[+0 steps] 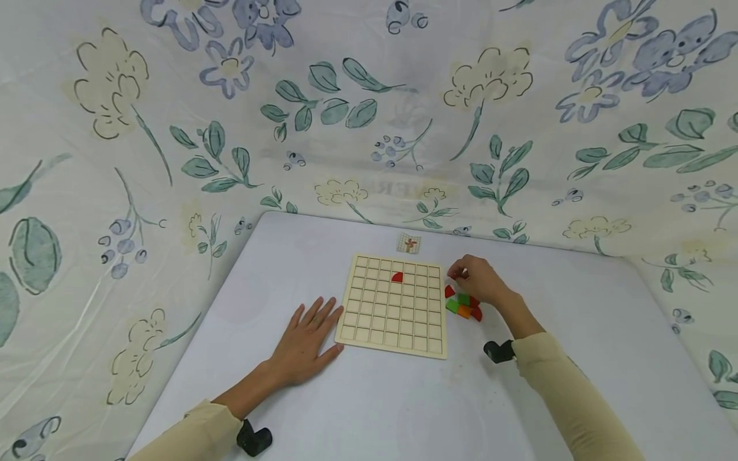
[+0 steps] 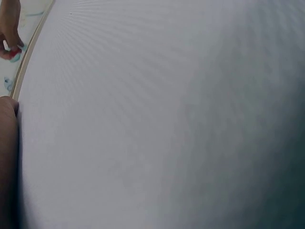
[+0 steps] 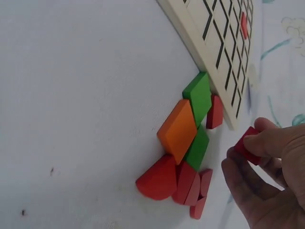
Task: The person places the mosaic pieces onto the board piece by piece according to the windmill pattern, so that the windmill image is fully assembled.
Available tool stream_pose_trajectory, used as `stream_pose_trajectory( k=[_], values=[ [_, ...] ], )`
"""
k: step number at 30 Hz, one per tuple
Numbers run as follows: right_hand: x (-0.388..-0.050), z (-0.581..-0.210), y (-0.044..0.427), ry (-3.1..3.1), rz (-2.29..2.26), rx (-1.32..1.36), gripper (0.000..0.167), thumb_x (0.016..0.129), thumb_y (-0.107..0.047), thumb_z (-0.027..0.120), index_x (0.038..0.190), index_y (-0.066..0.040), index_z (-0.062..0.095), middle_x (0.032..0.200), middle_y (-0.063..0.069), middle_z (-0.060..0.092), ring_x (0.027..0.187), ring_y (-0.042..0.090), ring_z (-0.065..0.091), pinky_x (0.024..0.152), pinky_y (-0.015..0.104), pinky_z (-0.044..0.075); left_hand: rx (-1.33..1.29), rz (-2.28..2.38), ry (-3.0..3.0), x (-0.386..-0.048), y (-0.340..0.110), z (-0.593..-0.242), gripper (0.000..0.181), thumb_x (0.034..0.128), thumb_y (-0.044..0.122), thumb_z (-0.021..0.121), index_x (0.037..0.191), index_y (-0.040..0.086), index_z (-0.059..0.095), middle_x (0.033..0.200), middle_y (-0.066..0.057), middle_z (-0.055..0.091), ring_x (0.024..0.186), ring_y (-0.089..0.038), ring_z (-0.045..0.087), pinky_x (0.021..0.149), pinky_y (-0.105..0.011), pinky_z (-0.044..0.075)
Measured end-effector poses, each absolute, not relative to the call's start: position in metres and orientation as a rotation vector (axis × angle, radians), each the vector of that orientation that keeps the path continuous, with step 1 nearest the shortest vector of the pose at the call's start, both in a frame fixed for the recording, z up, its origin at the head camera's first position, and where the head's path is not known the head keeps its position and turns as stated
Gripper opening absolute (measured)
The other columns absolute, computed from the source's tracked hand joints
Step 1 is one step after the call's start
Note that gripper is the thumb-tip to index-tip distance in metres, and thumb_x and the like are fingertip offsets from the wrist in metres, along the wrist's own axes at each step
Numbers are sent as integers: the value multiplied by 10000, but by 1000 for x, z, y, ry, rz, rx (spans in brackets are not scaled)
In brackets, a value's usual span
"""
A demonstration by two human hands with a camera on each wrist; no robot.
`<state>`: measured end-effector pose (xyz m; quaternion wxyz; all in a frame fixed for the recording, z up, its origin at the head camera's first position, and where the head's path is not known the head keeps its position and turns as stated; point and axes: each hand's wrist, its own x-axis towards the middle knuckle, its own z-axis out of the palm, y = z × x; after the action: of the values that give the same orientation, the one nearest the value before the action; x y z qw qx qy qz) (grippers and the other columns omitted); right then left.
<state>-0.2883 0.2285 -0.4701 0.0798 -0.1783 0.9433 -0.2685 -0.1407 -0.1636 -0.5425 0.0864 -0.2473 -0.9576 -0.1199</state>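
Note:
A wooden grid board lies on the white table, with one red quarter-circle piece in a cell of an upper row. My left hand rests flat on the table, fingers spread, its fingertips at the board's left edge. Beyond the board's upper right corner, my right hand pinches a red block between thumb and fingers. Below that hand lies a cluster of loose pieces: green blocks, an orange block and several red pieces.
Behind the board lies a small pattern card with a gridded picture. A flower-printed cloth hangs around the back and side of the white table. Black wrist cameras sit at both sleeves.

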Motion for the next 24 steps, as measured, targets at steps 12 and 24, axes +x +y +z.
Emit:
stream_pose_trajectory(
  k=[12,24],
  values=[
    [-288,-465,200,2748,-929,-603,186,873,17,685,1057,17,715,1001,92,693,882,225,619,825,392,537,-740,-334,-2845,-142,-164,-546,741,975,543,472,1552,109,306,1608,-105,227,1475,-334,147,1140,-588,110],
    [-288,-465,172,2723,-1015,-768,176,906,42,631,1056,31,721,1036,130,695,870,248,669,737,358,559,-756,-347,-2813,-143,-165,-547,721,980,520,479,1542,94,326,1597,-123,251,1465,-352,174,1129,-601,131]
  ],
)
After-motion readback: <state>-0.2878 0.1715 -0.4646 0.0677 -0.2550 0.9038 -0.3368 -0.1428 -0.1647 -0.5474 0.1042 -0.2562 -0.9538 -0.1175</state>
